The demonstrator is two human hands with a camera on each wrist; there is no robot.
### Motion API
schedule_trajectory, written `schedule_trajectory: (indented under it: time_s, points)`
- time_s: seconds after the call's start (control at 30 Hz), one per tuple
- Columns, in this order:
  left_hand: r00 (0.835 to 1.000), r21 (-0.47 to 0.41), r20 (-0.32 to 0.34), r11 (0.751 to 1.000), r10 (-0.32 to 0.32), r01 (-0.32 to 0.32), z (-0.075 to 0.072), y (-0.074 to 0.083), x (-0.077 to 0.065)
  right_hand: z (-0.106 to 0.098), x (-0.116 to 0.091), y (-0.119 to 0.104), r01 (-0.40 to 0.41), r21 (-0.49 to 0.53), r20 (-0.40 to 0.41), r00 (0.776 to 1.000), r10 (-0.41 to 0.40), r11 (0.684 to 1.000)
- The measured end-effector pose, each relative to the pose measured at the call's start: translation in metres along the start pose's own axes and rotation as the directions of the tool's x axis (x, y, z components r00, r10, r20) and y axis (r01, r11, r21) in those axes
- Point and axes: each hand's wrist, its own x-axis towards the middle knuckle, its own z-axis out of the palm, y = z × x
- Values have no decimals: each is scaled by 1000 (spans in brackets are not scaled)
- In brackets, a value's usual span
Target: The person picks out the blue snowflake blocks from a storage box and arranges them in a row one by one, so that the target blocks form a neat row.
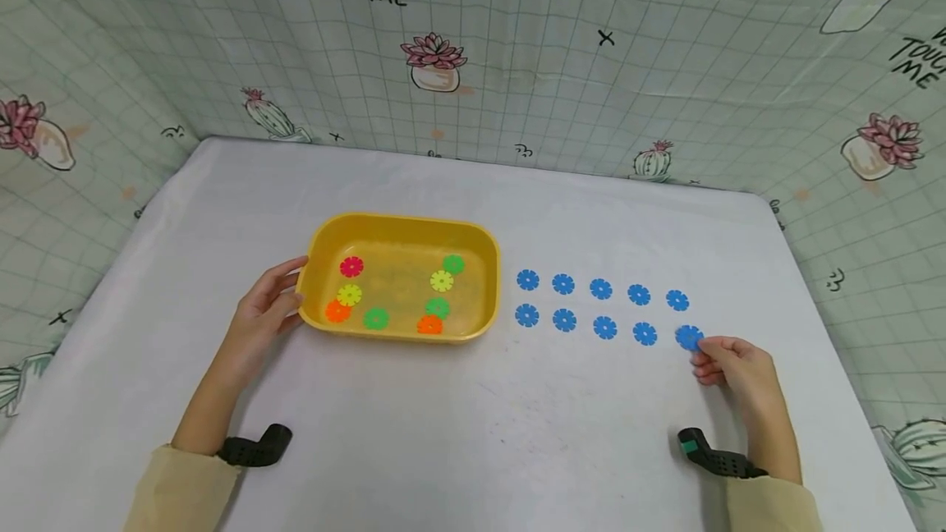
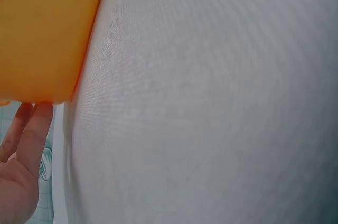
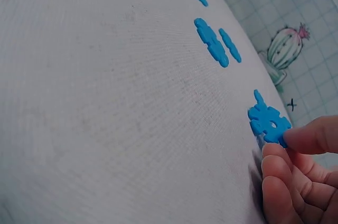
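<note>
My right hand [image 1: 742, 372] pinches a blue notched plastic disc [image 1: 689, 337] between thumb and fingers at the right end of the lower row. In the right wrist view this snowflake-like disc [image 3: 268, 123] is tilted up from the cloth, its centre hole showing. Two rows of flat blue discs [image 1: 604, 327] lie to the left of that hand. My left hand [image 1: 262, 310] touches the left end of a yellow tray [image 1: 399, 218] with nearly straight fingers. From the left wrist, two fingertips [image 2: 45, 110] meet the tray's end wall. Inside lie loose red, yellow, green and orange discs [image 1: 376, 318].
A white cloth [image 1: 443, 433] covers the table, with small dark marks in front of the blue rows. Behind and at both sides hangs a checked curtain [image 1: 517, 64] with cactus prints. A black wrist camera [image 1: 259, 446] sits on the left wrist, another [image 1: 717, 454] on the right.
</note>
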Motion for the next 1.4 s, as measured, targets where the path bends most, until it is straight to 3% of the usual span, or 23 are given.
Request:
schedule_trajectory:
  time_s: [0.57, 0.8, 1.1, 1.4]
  points:
    - [1000, 14, -6, 1000, 6, -6, 2, 1, 3, -8, 8, -7, -75, -65, 90, 993, 80, 995]
    - [1000, -12, -2, 1000, -2, 2, 3, 0, 3, -12, 10, -5, -74, -66, 136, 987, 82, 995]
    - [999, 22, -26, 1000, -20, 20, 1, 0, 0, -12, 16, -9, -47, -60, 173, 983, 57, 997]
    - [1000, 17, -3, 1000, -17, 17, 1, -2, -1, -16, 14, -7, -52, -31, 202, 978, 57, 998]
